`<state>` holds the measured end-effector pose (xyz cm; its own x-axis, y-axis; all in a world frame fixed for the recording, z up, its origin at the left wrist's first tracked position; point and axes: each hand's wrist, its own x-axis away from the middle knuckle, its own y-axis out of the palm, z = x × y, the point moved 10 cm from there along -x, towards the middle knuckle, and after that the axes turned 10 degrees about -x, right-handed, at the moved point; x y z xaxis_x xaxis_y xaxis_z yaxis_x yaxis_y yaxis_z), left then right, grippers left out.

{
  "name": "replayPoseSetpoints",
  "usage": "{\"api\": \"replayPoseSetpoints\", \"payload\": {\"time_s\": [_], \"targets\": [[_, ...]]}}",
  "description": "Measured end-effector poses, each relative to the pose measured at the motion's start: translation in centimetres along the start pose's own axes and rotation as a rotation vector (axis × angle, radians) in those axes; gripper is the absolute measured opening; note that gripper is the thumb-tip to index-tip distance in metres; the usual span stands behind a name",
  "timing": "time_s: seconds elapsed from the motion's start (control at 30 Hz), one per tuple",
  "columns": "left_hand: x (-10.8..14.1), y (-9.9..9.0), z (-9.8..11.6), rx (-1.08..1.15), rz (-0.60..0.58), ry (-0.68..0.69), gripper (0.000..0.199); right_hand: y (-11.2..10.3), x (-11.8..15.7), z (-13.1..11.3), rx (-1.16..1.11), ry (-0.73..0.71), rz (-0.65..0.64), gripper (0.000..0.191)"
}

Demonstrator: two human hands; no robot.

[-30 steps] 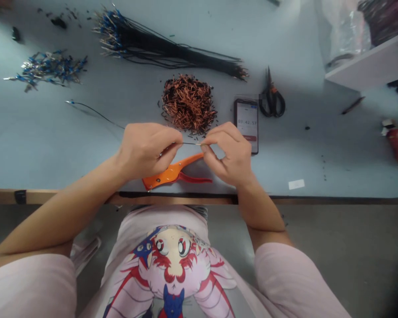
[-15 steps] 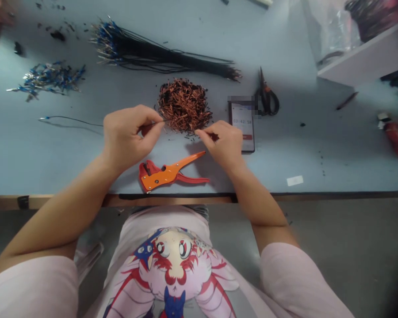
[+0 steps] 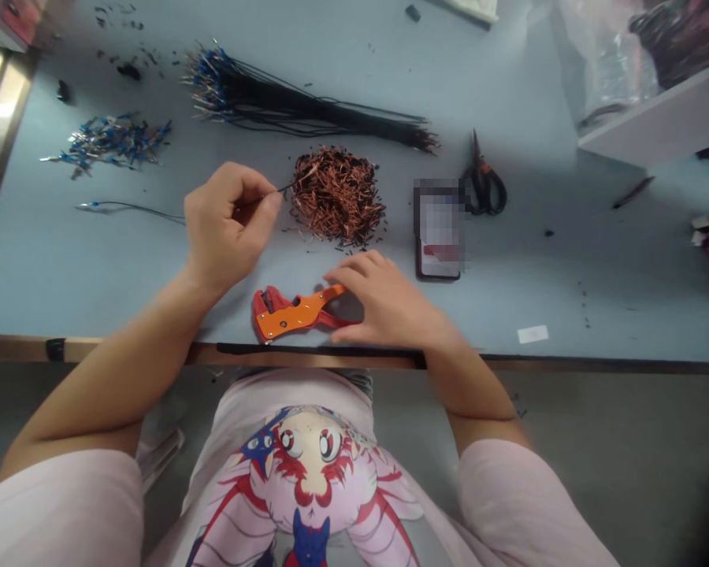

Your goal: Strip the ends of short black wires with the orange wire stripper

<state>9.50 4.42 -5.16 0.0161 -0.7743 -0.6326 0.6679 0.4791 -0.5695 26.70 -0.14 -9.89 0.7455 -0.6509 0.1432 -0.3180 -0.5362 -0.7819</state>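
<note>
Nearest the table's front edge lies the orange-and-red wire stripper (image 3: 295, 316), its head pointing left. The right hand (image 3: 384, 303), a second ago at the tip of the black wire (image 3: 139, 207), is now down at the tool, thumb and fingers spread about its handles; whether they touch is hard to tell. The left hand (image 3: 228, 224) alone pinches the wire, whose blue-collared end trails leftward over the table (image 3: 537, 260) and whose other end reaches the pile of copper-tipped offcuts (image 3: 338, 197). The change suggests that handling of the wire's tip has paused and attention has passed to the stripper. Right of the pile lies a phone (image 3: 439, 264), with black-handled scissors (image 3: 495, 193) just beyond. Farther off are a heap of blue-collared terminals (image 3: 115, 142), at left, and a long bundle of black wires (image 3: 324, 114).
</note>
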Motion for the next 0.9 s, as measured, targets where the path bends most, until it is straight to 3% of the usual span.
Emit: {"api": "replayPoseSetpoints", "payload": {"time_s": [0.1, 0.2, 0.37, 0.43, 0.5, 0.63, 0.77, 0.9], "targets": [[0.1, 0.3, -0.4, 0.013, -0.048, -0.060, 0.020, 1.3, -0.1, -0.4, 0.060, 0.012, -0.060, 0.058], [0.1, 0.1, 0.2, 0.027, -0.027, -0.021, 0.022, 1.0, -0.3, -0.7, 0.048, -0.011, -0.013, 0.044], [-0.5, -2.0, 0.0, 0.067, 0.178, -0.021, 0.030, -3.8, 0.6, 0.4, -0.175, -0.023, 0.330, 0.048], [-0.5, -2.8, -0.4, 0.126, 0.261, -0.052, 0.037, -5.3, 1.2, 2.3, -0.391, 0.030, 0.444, 0.048], [-0.4, -2.6, -1.0, 0.208, 0.272, -0.117, 0.041, -5.4, 1.3, 4.0, -0.651, 0.076, 0.472, 0.046], [0.7, -0.3, -0.8, 0.326, 0.114, -0.248, 0.038, -2.7, 0.0, 4.6, -1.085, 0.183, 0.316, 0.052], [2.2, 2.3, 1.2, 0.374, -0.118, -0.246, 0.018, 0.6, -0.9, 2.9, -1.285, 0.307, 0.115, 0.062], [2.9, 2.9, 1.7, 0.444, -0.176, -0.273, 0.014, 2.6, -0.6, 1.1, -1.455, 0.288, -0.052, 0.061]]}}
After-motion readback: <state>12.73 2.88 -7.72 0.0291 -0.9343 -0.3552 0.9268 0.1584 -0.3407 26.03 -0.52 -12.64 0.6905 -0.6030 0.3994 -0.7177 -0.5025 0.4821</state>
